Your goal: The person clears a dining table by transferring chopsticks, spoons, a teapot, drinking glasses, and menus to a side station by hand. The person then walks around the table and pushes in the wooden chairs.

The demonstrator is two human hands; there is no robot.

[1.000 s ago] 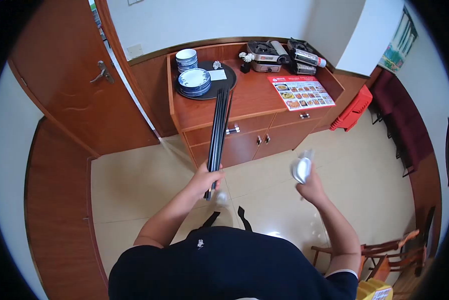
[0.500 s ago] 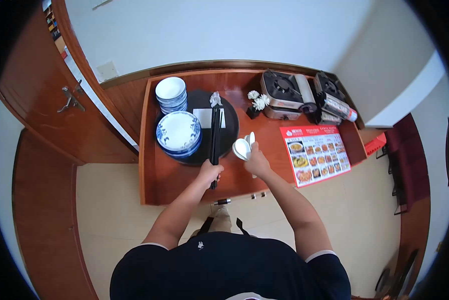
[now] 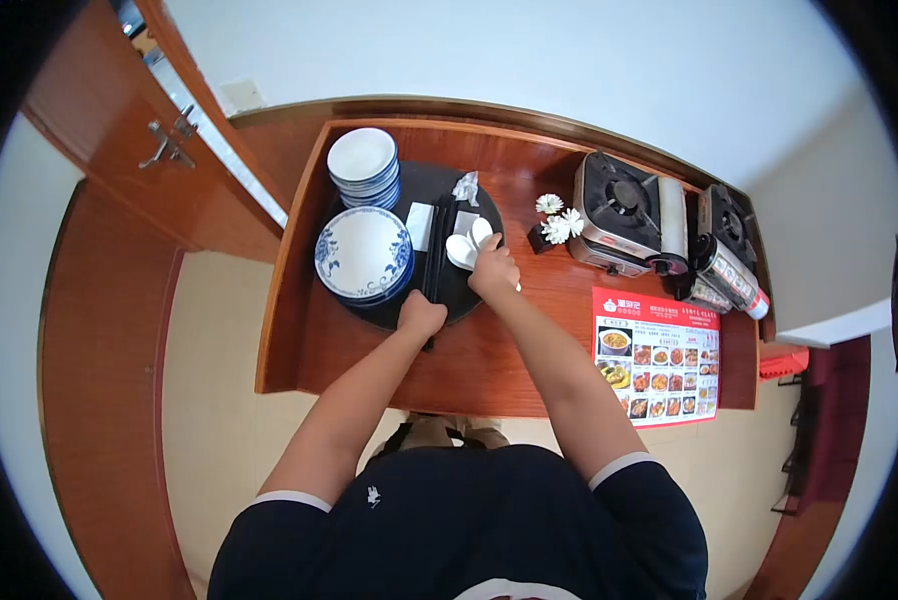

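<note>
My left hand is closed around a bundle of black chopsticks, which points away from me over the black round tray. In my right hand are several white spoons, their bowls fanned out above the tray's right part. Left of the chopsticks stands a stack of blue-and-white plates, with a stack of bowls behind it. A white card or packet lies on the tray beside the chopsticks, and a crumpled wrapper is at its back edge.
To the right of the tray is a small vase of white flowers. Portable gas stoves and gas canisters stand farther right. A picture menu lies at the front right. The wooden cabinet has a raised rim.
Both hands have moved forward with what they hold. The spoons have come from the bare wood to over the tray, nearer the chopsticks. The camera view has shifted and turned.
</note>
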